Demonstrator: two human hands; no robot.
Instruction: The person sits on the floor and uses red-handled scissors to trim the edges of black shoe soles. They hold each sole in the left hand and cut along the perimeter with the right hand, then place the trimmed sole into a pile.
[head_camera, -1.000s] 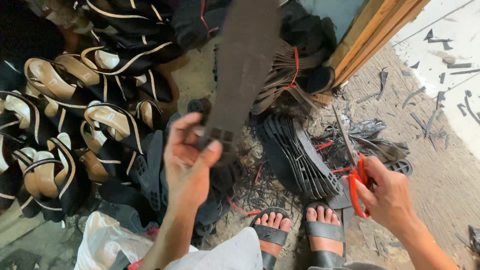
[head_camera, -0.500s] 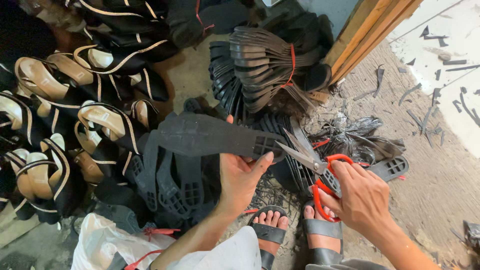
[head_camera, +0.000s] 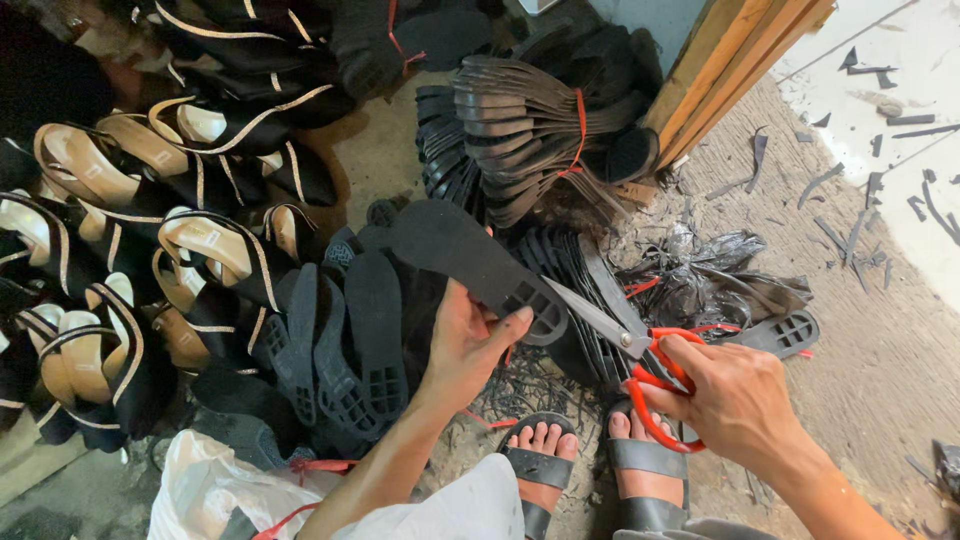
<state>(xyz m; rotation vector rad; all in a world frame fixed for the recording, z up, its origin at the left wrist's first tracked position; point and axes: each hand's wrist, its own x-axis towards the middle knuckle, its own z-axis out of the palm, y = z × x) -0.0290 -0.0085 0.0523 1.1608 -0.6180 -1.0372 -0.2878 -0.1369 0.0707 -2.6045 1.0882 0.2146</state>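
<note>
Since the earlier frame, the black sole (head_camera: 470, 262) has tilted; the left hand (head_camera: 465, 345) grips its heel end. Right of it, the right hand (head_camera: 735, 395) clasps red-handled scissors (head_camera: 630, 350), blades touching the heel. Behind the sole, a tied sole bundle (head_camera: 530, 130) lies on the littered concrete floor (head_camera: 860, 330).

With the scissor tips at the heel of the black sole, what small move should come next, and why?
Probably close the scissors in the right hand along the heel edge: their open blades meet the black shoe sole, which the left hand steadies.
</note>
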